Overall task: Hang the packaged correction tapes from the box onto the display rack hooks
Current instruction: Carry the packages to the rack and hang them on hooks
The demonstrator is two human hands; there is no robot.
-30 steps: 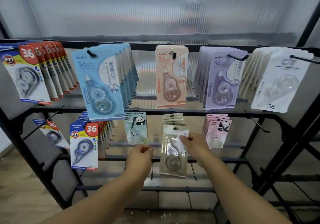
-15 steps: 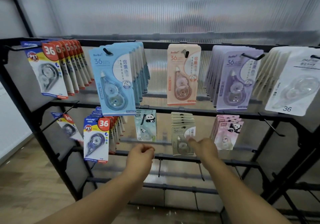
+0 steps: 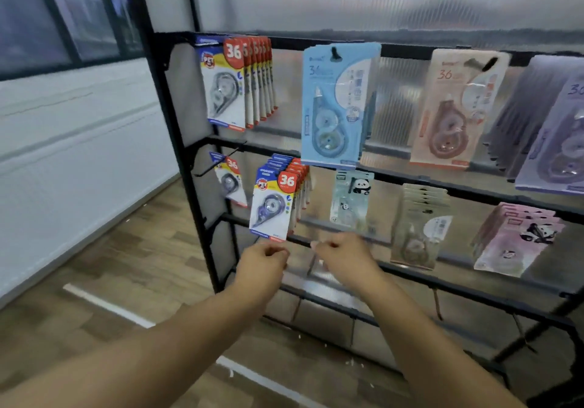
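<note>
Packaged correction tapes hang in rows on the black display rack (image 3: 185,154). A stack of beige packs (image 3: 417,227) hangs on a middle-row hook, apart from both hands. My left hand (image 3: 262,265) is held up just below the red-and-yellow "36" packs (image 3: 271,205), fingers curled, holding nothing. My right hand (image 3: 344,259) hovers in front of a lower crossbar, left of the beige stack, fingers loosely curled and empty. The box is out of view.
The top row carries more "36" packs (image 3: 227,85), blue packs (image 3: 335,107), a peach pack (image 3: 452,107) and purple packs (image 3: 556,129). A green panda pack (image 3: 350,202) and pink panda packs (image 3: 518,240) hang lower. Wooden floor (image 3: 132,265) and a white wall (image 3: 79,139) lie left.
My right hand let go of the beige pack, which now hangs on its hook, and drew back to the left. The view swung left; my left hand stayed curled.
</note>
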